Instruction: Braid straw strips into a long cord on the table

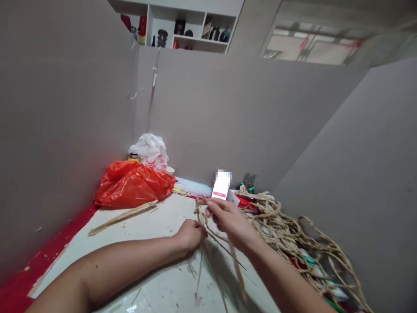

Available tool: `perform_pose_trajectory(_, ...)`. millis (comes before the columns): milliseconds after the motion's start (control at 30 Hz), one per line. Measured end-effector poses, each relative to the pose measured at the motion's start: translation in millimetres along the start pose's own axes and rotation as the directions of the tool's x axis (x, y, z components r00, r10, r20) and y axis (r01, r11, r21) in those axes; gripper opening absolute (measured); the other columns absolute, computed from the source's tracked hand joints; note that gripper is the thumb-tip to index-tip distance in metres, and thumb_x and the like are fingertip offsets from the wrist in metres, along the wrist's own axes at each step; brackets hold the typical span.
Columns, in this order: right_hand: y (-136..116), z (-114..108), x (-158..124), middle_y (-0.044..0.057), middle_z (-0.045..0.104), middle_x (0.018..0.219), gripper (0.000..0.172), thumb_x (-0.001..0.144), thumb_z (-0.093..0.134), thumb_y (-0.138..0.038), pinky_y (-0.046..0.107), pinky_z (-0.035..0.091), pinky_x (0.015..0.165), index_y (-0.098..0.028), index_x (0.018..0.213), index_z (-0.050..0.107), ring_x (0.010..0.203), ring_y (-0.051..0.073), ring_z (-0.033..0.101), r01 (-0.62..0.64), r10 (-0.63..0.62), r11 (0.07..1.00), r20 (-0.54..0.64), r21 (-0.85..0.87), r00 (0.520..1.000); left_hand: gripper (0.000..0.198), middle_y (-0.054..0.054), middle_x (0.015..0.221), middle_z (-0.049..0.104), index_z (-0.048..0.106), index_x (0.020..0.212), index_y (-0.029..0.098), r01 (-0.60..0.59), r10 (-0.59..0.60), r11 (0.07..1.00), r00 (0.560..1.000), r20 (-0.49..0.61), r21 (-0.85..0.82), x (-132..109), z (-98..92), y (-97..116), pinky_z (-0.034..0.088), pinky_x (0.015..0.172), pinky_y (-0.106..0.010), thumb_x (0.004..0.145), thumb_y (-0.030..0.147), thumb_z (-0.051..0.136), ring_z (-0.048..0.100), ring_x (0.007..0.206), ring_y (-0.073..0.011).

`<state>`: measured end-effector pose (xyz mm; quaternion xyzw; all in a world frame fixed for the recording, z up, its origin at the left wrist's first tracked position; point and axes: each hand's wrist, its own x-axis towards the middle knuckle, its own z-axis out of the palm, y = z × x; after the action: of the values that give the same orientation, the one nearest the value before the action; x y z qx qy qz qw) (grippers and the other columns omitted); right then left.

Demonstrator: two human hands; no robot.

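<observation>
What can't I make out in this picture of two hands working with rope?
All in the head view:
Red bag: contents hidden by its plastic.
Left hand: fingertips hidden, its own curled back in the way.
Phone: upper screen masked by pixelation.
Rope pile: lower end cut off by the bottom edge.
Shelf items: labels too small.

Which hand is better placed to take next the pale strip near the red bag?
Likely the left hand: it is nearer the strip than the right hand, though both seem to hold strands.
</observation>
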<state>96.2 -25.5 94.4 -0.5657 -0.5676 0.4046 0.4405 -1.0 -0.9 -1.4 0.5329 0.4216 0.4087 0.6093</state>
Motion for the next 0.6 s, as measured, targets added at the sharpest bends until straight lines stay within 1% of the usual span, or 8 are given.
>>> perform_pose_trajectory(67,15,-36,-9,-0.001,0.059,0.061,0.031,0.071,0.06,-0.04,0.02,0.02,0.038,-0.015,0.088,0.061,0.04,0.006,0.032,-0.039,0.038,0.999,-0.015,-0.019,0.999,0.022,0.004,0.048,0.046,0.059,0.068,0.01,0.105,-0.107,0.994,0.993,0.053,0.033,0,-0.8,-2,0.03,0.043,-0.02,0.083,0.026,0.057,0.039,0.041,-0.0062)
perform_pose_trajectory(100,23,-48,-14,0.0,0.062,0.063,0.031,0.07,0.06,-0.041,0.02,0.022,0.039,-0.015,0.087,0.059,0.04,0.007,0.034,-0.065,0.065,0.998,-0.018,-0.015,0.998,0.023,0.006,0.042,0.039,0.057,0.064,0.011,0.134,-0.136,0.99,0.988,0.067,0.037,0,-1.1,-2,0.023,0.04,-0.02,0.082,0.025,0.055,0.032,0.036,-0.005)
perform_pose_trajectory(167,39,-58,-22,0.002,0.065,0.066,0.027,0.069,0.061,-0.04,0.021,0.027,0.04,-0.017,0.081,0.055,0.041,0.008,0.039,-0.114,0.114,0.993,-0.002,-0.016,0.994,0.022,0.009,0.037,0.034,0.056,0.066,0.013,0.176,-0.179,0.984,0.979,0.101,0.041,0,-1.3,-1,0.015,0.039,-0.021,0.083,0.025,0.051,0.023,0.032,-0.0044)
perform_pose_trajectory(233,53,-55,-26,0.001,0.064,0.062,0.023,0.069,0.06,-0.04,0.021,0.031,0.042,-0.018,0.073,0.053,0.044,0.009,0.042,-0.115,0.117,0.991,0.023,-0.062,0.993,0.021,0.01,0.036,0.032,0.055,0.068,0.014,0.197,-0.2,0.98,0.972,0.127,0.038,1,-0.8,1,0.012,0.038,-0.022,0.084,0.027,0.049,0.02,0.031,-0.0043)
perform_pose_trajectory(300,64,-46,-27,0.001,0.06,0.058,0.02,0.069,0.06,-0.036,0.023,0.035,0.047,-0.017,0.066,0.055,0.05,0.011,0.046,-0.046,0.05,0.986,0.021,-0.158,0.999,0.021,0.01,0.036,0.032,0.055,0.069,0.015,0.205,-0.207,0.978,0.968,0.144,0.027,1,0.1,3,0.011,0.039,-0.022,0.082,0.03,0.05,0.019,0.031,-0.0044)
perform_pose_trajectory(433,81,-31,-22,0.004,0.061,0.071,0.012,0.068,0.058,-0.027,0.026,0.042,0.064,-0.017,0.061,0.059,0.07,0.017,0.055,0.09,-0.112,0.939,-0.048,-0.331,0.993,0.021,0.01,0.038,0.035,0.051,0.064,0.016,0.207,-0.207,0.978,0.966,0.153,0.017,0,1.6,4,0.012,0.039,-0.021,0.078,0.031,0.052,0.021,0.032,-0.004)
perform_pose_trajectory(533,93,-28,-17,0.005,0.064,0.078,0.008,0.066,0.058,-0.021,0.027,0.044,0.069,-0.018,0.059,0.057,0.075,0.018,0.057,0.074,-0.106,0.932,-0.071,-0.354,0.992,0.025,0.009,0.038,0.037,0.047,0.058,0.017,0.191,-0.194,0.981,0.97,0.15,0.033,0,2.1,4,0.015,0.04,-0.021,0.078,0.031,0.05,0.022,0.032,-0.0037)
perform_pose_trajectory(600,99,-28,-15,0.005,0.064,0.073,0.008,0.066,0.057,-0.02,0.025,0.044,0.064,-0.017,0.059,0.055,0.067,0.016,0.056,0.036,-0.056,0.951,-0.054,-0.308,0.997,0.03,0.008,0.037,0.037,0.045,0.055,0.017,0.191,-0.197,0.98,0.968,0.156,0.054,0,2.4,4,0.015,0.04,-0.021,0.078,0.035,0.05,0.022,0.032,-0.0037)
